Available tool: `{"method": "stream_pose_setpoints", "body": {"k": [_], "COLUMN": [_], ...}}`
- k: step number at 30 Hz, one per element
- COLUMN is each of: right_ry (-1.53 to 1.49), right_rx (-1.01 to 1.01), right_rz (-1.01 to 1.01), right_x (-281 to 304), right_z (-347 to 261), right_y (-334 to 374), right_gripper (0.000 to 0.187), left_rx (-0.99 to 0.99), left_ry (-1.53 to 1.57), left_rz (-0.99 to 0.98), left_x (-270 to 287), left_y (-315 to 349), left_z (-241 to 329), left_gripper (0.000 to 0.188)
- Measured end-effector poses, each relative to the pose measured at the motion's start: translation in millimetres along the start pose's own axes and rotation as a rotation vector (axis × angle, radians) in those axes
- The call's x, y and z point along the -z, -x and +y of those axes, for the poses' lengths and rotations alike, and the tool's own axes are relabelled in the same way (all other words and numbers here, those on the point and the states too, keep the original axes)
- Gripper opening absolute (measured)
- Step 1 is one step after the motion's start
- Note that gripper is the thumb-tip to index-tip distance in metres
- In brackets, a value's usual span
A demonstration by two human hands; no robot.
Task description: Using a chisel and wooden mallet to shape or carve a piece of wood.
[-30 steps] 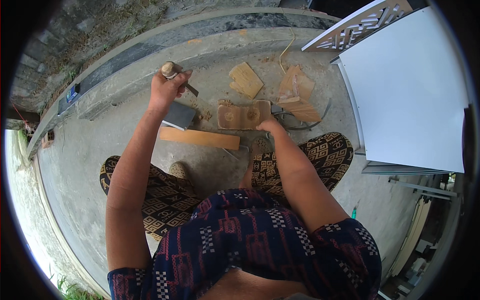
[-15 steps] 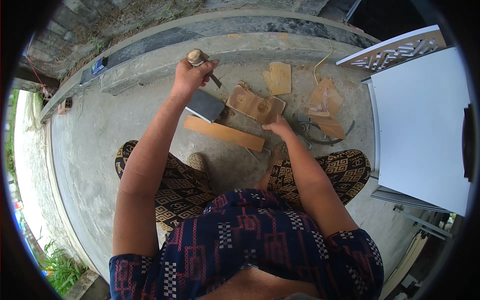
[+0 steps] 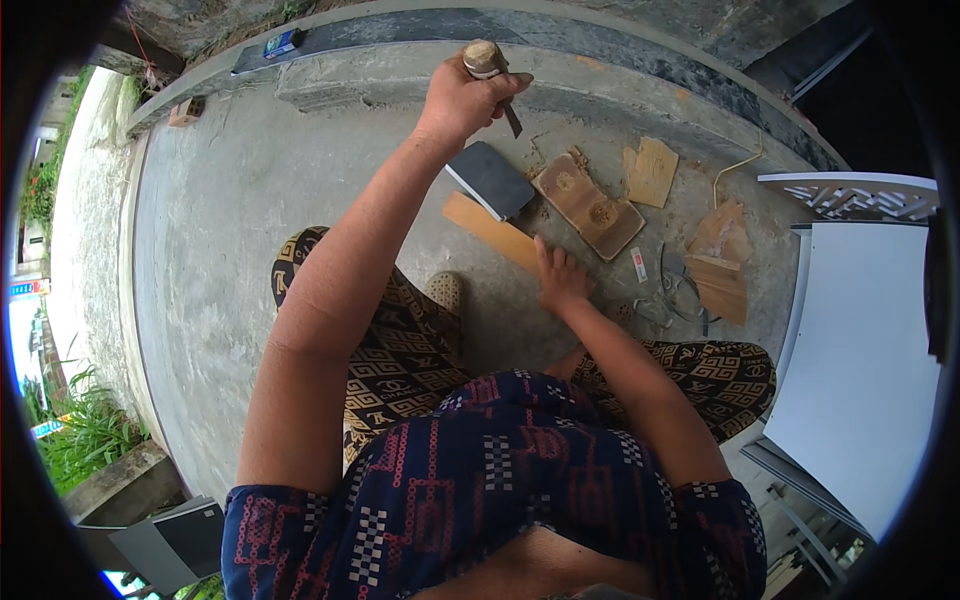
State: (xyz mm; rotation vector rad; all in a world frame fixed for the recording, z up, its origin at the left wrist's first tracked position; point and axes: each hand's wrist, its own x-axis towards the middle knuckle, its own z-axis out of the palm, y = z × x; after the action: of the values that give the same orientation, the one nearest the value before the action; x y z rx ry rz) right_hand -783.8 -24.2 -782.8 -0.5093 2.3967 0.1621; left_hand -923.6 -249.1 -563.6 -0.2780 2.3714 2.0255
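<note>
A chisel with a round wooden handle [image 3: 481, 54] is gripped in my left hand [image 3: 460, 102], raised at arm's length. Its dark blade points down and to the right. My right hand [image 3: 564, 282] rests palm down at the right end of an orange-brown wooden board [image 3: 490, 228], fingers apart. The hand covers that end, so whether it grips the board is unclear. Beyond it lies a brown wooden block [image 3: 577, 198] with two round carved patches and loose shavings. A dark grey slab with a pale edge [image 3: 490, 180] lies left of the block, overlapping the board.
Torn brown cardboard [image 3: 719, 260], a plywood scrap [image 3: 651, 172] and a coiled dark strip [image 3: 683, 297] lie to the right on the concrete. A white panel [image 3: 855, 350] stands far right. A low concrete ledge [image 3: 380, 75] runs behind, with a blue box [image 3: 282, 43] on it.
My right hand has left the carved block and come nearer, onto the end of the orange-brown board. My left hand still holds the chisel up. The whole view has shifted.
</note>
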Motion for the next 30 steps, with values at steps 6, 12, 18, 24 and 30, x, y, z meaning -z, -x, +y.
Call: {"method": "stream_pose_setpoints", "body": {"k": [6, 12, 18, 24, 30], "right_ry": [-0.08, -0.992, -1.578, -1.788, -1.696], "right_rx": [-0.041, 0.127, 0.069, -0.026, 0.163], "right_rz": [-0.049, -0.21, -0.474, -0.716, -0.548], "right_x": [1.2, 11.4, 40.4, 56.5, 98.9], "right_z": [18.6, 50.7, 37.6, 33.5, 36.9], "right_y": [-13.7, -22.8, -3.7, 21.6, 84.9], "right_gripper": [0.103, 0.079, 0.065, 0.053, 0.055], "left_rx": [0.016, -0.001, -0.022, -0.037, -0.149], "left_ry": [-0.015, -0.001, 0.01, 0.026, 0.168], "left_rz": [0.047, 0.14, 0.162, 0.174, 0.33], "left_x": [23.7, 38.1, 53.7, 38.9, 37.2], "left_y": [4.9, 2.2, -9.4, -0.4, -15.0], "left_z": [-5.1, 5.5, -0.3, 3.3, -1.7], "left_gripper": [0.021, 0.024, 0.032, 0.032, 0.021]}}
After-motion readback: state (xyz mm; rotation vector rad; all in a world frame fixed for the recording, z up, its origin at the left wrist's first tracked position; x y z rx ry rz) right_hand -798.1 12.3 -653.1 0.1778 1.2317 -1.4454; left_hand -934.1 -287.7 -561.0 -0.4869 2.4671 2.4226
